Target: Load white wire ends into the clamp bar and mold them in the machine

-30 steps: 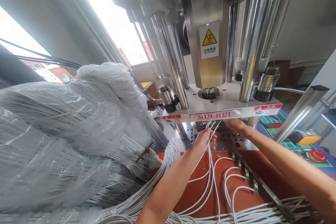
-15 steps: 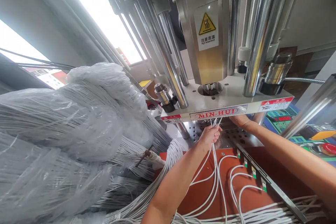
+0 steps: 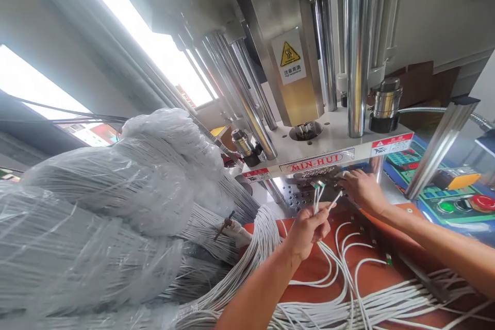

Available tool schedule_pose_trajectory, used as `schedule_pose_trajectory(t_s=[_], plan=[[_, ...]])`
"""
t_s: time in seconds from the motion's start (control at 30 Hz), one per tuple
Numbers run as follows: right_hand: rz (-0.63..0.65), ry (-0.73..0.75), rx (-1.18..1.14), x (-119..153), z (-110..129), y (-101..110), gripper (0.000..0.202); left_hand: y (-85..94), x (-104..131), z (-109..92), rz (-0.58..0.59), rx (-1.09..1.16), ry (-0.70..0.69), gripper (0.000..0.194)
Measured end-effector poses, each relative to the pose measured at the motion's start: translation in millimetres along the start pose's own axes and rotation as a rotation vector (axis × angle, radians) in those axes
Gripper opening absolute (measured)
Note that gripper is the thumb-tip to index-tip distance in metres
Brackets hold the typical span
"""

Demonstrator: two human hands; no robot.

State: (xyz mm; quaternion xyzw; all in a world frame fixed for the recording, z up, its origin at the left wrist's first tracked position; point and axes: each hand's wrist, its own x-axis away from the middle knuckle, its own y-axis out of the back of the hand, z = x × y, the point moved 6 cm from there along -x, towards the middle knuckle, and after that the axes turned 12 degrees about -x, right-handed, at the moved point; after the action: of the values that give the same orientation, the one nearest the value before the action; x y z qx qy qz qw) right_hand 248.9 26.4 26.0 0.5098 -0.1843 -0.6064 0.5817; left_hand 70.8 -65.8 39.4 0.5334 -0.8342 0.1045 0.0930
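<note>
My left hand (image 3: pixel 311 229) is closed around several white cables (image 3: pixel 327 255) in front of the press. Their ends stick up above the fingers, and some carry small green connector tips (image 3: pixel 319 185). One white end points off to the right. To the right, my right hand (image 3: pixel 363 192) reaches toward the metal below the press plate (image 3: pixel 328 153), its fingers extended and slightly bent. I see nothing held in it, though its fingertips are partly hard to make out. Other white cables with green ends (image 3: pixel 389 259) lie on the red-brown work surface (image 3: pixel 297 299) beneath both hands.
A heated ram (image 3: pixel 297 98) with a high-temperature label and chrome columns (image 3: pixel 358 62) rise ahead. Plastic-wrapped cable bundles (image 3: pixel 154 180) fill the left. A dark metal bar (image 3: pixel 417 273) lies right of the cables. The control panel (image 3: pixel 436 185) has a red button (image 3: pixel 483 203).
The cable ends have come out from under the press plate, held in my left hand, which moved slightly down. My right hand has emerged from under the plate. The view has shifted.
</note>
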Motion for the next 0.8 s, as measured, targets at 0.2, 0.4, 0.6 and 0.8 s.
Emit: schedule_pose_trajectory(t_s=[0.2,0.4,0.6,0.8], plan=[[-0.059,-0.052,0.201,96,-45,54,0.028,-1.6,48,-5,-0.029,0.178,-0.015,0.043],[-0.083,-0.156,0.324,147,-81,68,0.026,-4.2,66,-2,-0.17,0.125,-0.056,0.042],[0.049,-0.195,0.215,137,-78,48,0.023,-10.9,75,-6,-0.218,0.103,-0.05,0.038],[0.164,-0.202,0.144,116,-58,37,0.022,-12.0,80,-13,-0.38,-0.097,-0.134,0.032]])
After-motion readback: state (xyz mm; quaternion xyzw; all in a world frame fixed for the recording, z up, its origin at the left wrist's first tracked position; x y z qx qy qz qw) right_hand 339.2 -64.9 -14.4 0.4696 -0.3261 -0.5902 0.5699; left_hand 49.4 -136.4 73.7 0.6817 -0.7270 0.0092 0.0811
